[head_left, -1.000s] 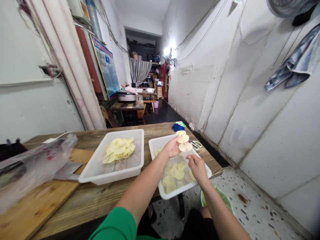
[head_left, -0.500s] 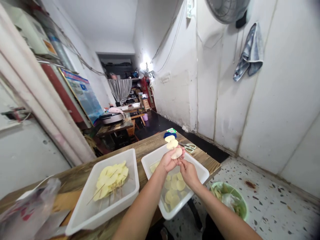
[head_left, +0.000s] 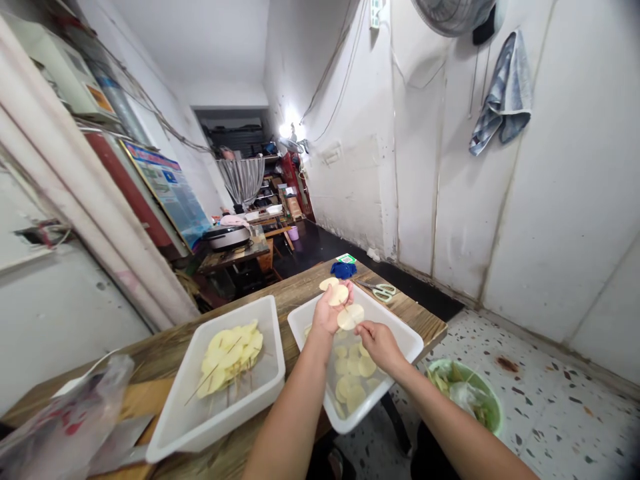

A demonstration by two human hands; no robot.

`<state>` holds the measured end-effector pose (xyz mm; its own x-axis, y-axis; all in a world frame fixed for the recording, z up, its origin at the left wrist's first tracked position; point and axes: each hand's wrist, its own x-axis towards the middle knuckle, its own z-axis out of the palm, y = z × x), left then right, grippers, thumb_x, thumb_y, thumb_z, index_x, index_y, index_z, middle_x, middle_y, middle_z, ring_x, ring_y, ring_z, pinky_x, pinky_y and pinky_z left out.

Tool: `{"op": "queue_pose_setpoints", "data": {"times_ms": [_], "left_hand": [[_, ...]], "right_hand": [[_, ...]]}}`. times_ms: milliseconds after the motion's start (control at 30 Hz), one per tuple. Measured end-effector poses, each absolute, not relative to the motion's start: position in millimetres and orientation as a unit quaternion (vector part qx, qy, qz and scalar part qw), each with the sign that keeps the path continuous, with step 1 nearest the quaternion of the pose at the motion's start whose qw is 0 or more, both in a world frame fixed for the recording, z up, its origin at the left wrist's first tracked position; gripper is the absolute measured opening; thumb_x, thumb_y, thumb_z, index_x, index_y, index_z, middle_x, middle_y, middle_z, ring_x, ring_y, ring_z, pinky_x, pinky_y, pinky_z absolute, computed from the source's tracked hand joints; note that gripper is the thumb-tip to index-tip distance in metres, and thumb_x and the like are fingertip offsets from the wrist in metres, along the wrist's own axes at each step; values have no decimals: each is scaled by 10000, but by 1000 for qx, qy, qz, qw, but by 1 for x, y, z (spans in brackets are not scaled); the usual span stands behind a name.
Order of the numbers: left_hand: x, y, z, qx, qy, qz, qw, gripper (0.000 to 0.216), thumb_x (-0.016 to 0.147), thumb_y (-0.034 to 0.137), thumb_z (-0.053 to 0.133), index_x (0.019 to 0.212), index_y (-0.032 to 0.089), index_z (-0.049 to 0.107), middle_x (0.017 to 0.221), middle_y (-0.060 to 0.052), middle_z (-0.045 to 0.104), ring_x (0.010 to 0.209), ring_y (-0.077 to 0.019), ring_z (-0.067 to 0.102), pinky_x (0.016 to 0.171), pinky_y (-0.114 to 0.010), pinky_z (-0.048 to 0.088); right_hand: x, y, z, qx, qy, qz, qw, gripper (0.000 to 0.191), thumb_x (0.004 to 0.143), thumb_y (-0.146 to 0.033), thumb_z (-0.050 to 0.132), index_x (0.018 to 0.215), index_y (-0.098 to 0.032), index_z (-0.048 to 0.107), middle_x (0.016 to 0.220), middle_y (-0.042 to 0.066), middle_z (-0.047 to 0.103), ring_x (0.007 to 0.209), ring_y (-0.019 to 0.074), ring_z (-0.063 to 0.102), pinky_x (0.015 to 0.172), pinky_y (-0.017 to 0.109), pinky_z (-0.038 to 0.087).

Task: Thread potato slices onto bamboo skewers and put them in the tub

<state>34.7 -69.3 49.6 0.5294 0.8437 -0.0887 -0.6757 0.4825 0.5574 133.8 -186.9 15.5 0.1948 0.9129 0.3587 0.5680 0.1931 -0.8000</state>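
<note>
Over the right-hand tub, my left hand (head_left: 326,316) is palm up, its fingers curled around a pale potato slice (head_left: 339,295). Another thin slice (head_left: 329,283) lies just beyond it. A third potato slice (head_left: 351,317) sits nearer me on the same thin wooden skewer, most of which is hidden. My right hand (head_left: 380,343) is closed in a pinch on the skewer's near end, by that third slice. Below both hands, the white tub (head_left: 407,331) holds loose round slices (head_left: 354,367) in what looks like water.
A second white tub (head_left: 273,333) on the left holds a pile of skewered slices (head_left: 233,353). Scissors (head_left: 384,292) and a blue bundle (head_left: 343,269) lie at the table's far edge. A plastic bag (head_left: 75,427) rests at left; a green bin (head_left: 493,400) stands on the floor.
My left hand has moved forward to the farther slices. The nearest slice now shows in front of the left fingers, apart from the others, close to my right hand.
</note>
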Motion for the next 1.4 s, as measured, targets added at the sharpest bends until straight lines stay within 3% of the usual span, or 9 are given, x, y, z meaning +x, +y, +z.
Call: {"op": "queue_pose_setpoints", "data": {"times_ms": [67, 167, 400, 633, 800, 1000, 1100, 1233, 1400], "left_hand": [[34, -68, 47, 231, 193, 452, 840, 225, 896, 237, 462, 997, 104, 612, 966, -112, 662, 839, -154, 643, 761, -264, 515], [36, -69, 45, 231, 214, 441, 840, 195, 889, 205, 472, 986, 108, 611, 914, -102, 663, 763, -149, 640, 701, -260, 516], [41, -73, 46, 225, 184, 445, 847, 184, 882, 179, 468, 982, 117, 609, 962, -101, 663, 869, -178, 644, 743, -291, 522], [26, -69, 50, 159, 114, 438, 877, 411, 862, 436, 470, 1017, 84, 615, 941, -159, 654, 930, -272, 632, 816, -445, 504], [24, -64, 46, 154, 116, 435, 879, 208, 885, 253, 463, 906, 123, 623, 870, -107, 665, 849, -202, 650, 798, -381, 508], [38, -73, 47, 202, 140, 403, 882, 175, 882, 223, 474, 922, 126, 614, 868, -81, 663, 878, -198, 648, 834, -381, 495], [39, -78, 52, 219, 154, 379, 886, 261, 877, 317, 489, 952, 102, 615, 897, -112, 663, 910, -228, 643, 835, -388, 497], [30, -73, 58, 222, 183, 417, 862, 580, 819, 577, 472, 1011, 46, 601, 981, -203, 646, 966, -304, 622, 791, -417, 514], [17, -59, 54, 181, 164, 524, 816, 509, 845, 548, 450, 1078, 109, 560, 1058, -183, 631, 971, -272, 624, 738, -391, 529]], "right_hand": [[134, -187, 17, -608, -612, 187, 470, 312, 854, -264, 395, 733, -163, 665, 530, 1, 539, 491, 127, 456, 484, 210, 294], [135, -187, 17, -613, -611, 192, 463, 305, 850, -255, 398, 736, -156, 664, 535, 5, 538, 498, 128, 454, 494, 213, 297], [135, -188, 15, -625, -599, 187, 465, 307, 849, -264, 388, 730, -159, 651, 527, 4, 525, 491, 130, 443, 497, 221, 289], [134, -187, 17, -578, -612, 212, 496, 326, 857, -301, 391, 745, -152, 658, 534, -3, 510, 502, 125, 438, 496, 215, 298], [134, -188, 16, -573, -611, 222, 499, 325, 850, -315, 400, 745, -151, 660, 509, -13, 485, 493, 125, 430, 493, 214, 300], [135, -187, 15, -597, -604, 192, 493, 322, 850, -313, 390, 735, -160, 650, 513, -7, 493, 481, 130, 422, 478, 218, 285], [135, -186, 16, -607, -597, 178, 494, 323, 852, -314, 388, 740, -165, 651, 521, 0, 508, 487, 135, 433, 480, 219, 287], [135, -187, 16, -612, -605, 175, 479, 326, 854, -311, 389, 749, -163, 659, 534, 6, 521, 502, 137, 446, 489, 218, 290], [135, -188, 16, -588, -638, 203, 454, 308, 843, -284, 399, 728, -161, 657, 528, -4, 513, 511, 128, 455, 505, 211, 299]]}}
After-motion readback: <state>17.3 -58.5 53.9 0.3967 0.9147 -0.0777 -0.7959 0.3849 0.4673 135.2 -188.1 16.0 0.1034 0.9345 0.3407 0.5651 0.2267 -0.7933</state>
